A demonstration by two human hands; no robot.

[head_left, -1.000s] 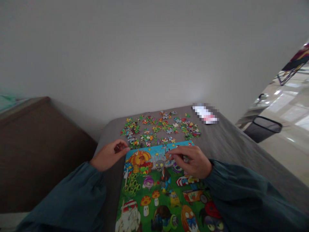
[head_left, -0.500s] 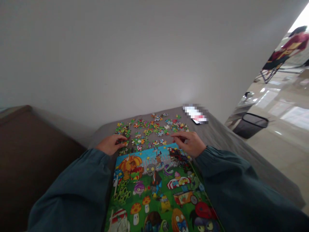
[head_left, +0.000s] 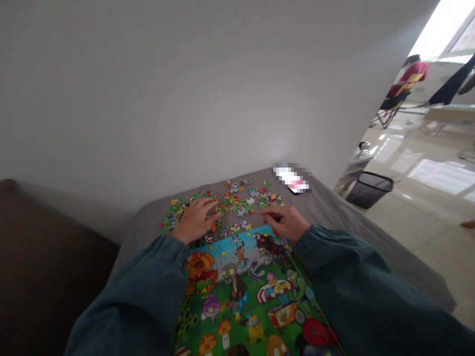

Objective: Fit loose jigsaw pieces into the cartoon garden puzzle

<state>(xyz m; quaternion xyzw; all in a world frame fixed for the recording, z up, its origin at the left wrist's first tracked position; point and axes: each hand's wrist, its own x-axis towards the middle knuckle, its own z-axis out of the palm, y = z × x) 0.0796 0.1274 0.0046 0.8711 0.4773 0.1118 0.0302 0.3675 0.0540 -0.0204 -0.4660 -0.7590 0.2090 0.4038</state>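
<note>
Grey cloth-covered table (head_left: 334, 217) pushed up against a bare pale wall (head_left: 185, 99), strewn at the far end with loose jigsaw pieces (head_left: 237, 198) and carrying the bright cartoon puzzle board (head_left: 252, 291) nearer the body, between the two teal sleeves.

Left hand (head_left: 195, 221) laid flat on the scatter, fingers spread, palm down, covering several pieces and gripping none that can be seen. Right hand (head_left: 285, 222) just past the board's far right corner, fingers curled in towards the thumb as if pinching; impossible to tell whether anything sits between the fingertips.

Likely trouble from here:
- Sweeping with the flat left palm could push pieces towards the left rim of the cloth and over it, down into the dark gap beside the brown sofa (head_left: 48, 257).
- Dragging either sleeve across the board could snag and lift pieces already seated, especially along the near right edge under the forearm.
- Reaching further right could nudge the small flat object (head_left: 291, 179) lying near the far corner, close to the table's edge.
- Soft cloth may wrinkle under pressure and tip small pieces over or hide them in a fold.

Beyond the table to the right, glossy light floor (head_left: 426, 188) with strong window glare, a dark mesh bin (head_left: 369, 189) standing just off the table's corner, and well apart, another person (head_left: 404, 81) seated in a folding chair by the bright window
</note>
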